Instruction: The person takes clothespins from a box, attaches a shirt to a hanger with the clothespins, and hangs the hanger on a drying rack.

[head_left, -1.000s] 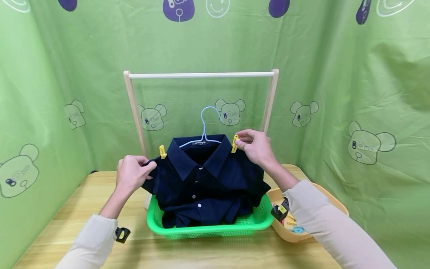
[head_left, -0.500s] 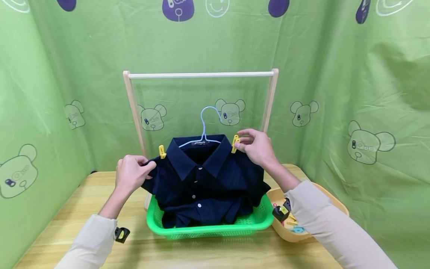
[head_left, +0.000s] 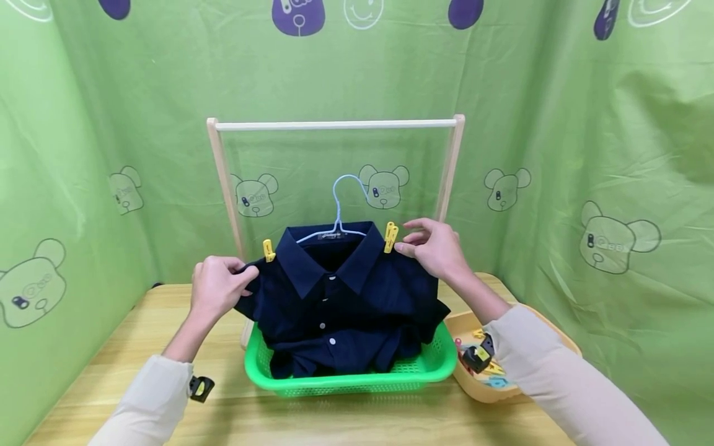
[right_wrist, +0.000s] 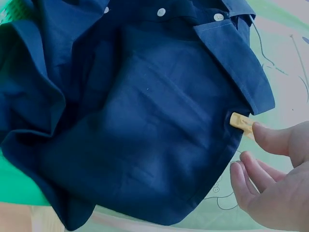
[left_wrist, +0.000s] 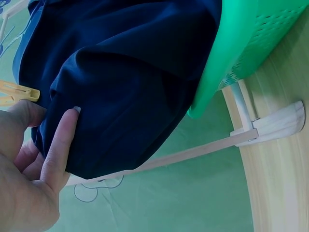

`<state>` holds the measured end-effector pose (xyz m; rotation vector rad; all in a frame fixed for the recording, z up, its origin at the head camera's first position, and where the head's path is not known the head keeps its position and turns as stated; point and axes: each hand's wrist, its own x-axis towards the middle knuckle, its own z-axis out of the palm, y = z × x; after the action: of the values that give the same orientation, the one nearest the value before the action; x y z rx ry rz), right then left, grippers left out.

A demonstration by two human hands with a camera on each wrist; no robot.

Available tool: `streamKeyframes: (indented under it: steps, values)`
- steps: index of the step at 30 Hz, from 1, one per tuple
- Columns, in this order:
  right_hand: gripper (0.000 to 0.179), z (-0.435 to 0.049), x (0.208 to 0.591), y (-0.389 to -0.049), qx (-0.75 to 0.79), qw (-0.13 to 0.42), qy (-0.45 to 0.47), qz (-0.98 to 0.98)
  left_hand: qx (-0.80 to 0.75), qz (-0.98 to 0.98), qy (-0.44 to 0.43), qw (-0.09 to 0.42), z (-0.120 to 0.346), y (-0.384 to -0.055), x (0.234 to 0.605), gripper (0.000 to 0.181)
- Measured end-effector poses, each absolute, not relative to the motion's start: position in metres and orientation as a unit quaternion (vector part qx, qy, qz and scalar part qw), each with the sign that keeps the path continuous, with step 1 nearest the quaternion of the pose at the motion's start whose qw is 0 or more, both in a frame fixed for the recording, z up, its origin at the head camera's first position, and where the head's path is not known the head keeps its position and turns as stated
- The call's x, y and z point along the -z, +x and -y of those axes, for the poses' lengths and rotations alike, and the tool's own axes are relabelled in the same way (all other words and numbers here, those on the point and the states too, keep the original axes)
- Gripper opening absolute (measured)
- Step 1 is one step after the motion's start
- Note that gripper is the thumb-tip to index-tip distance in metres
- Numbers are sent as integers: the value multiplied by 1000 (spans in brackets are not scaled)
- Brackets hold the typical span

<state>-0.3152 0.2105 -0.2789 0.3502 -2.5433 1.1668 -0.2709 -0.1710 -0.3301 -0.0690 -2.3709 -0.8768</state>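
Note:
A dark navy short-sleeved shirt (head_left: 357, 310) stands upright on a pale blue wire hanger (head_left: 338, 207), its lower part bunched inside a green basket (head_left: 348, 383). One yellow clothespin (head_left: 269, 251) is clipped on the left shoulder beside the collar; another yellow clothespin (head_left: 390, 237) is clipped on the right shoulder. My left hand (head_left: 216, 286) pinches the cloth near the left sleeve. My right hand (head_left: 437, 249) is spread just outside the right clothespin, thumb close to it. In the right wrist view, that clothespin (right_wrist: 241, 123) bites the shoulder edge, and thumb and fingers are apart.
Behind the shirt rises a wooden rack with a white crossbar (head_left: 334, 125). An orange bin (head_left: 474, 390) with several coloured clothespins sits right of the basket, partly under my right forearm. Green curtain (head_left: 530, 124) encloses the wooden table (head_left: 167, 322).
My right hand has let go of the right clothespin, its fingers parting and drawing slightly to the right. The clothespin stays on the shoulder. My left hand keeps its pinch on the shirt.

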Motion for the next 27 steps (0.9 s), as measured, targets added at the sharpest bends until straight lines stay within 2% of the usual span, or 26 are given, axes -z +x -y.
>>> streamKeyframes:
  steps: [10, 17, 27]
  values:
    - [37, -218, 279, -309, -390, 154, 102, 902, 321, 895, -35, 307, 170, -270, 324, 22]
    - [35, -220, 278, -305, -382, 146, 99, 907, 301, 893, -52, 330, 170, -271, 314, 24]
    - [23, -225, 278, -303, -372, 171, 106, 906, 276, 881, -81, 375, 172, -273, 284, 26]
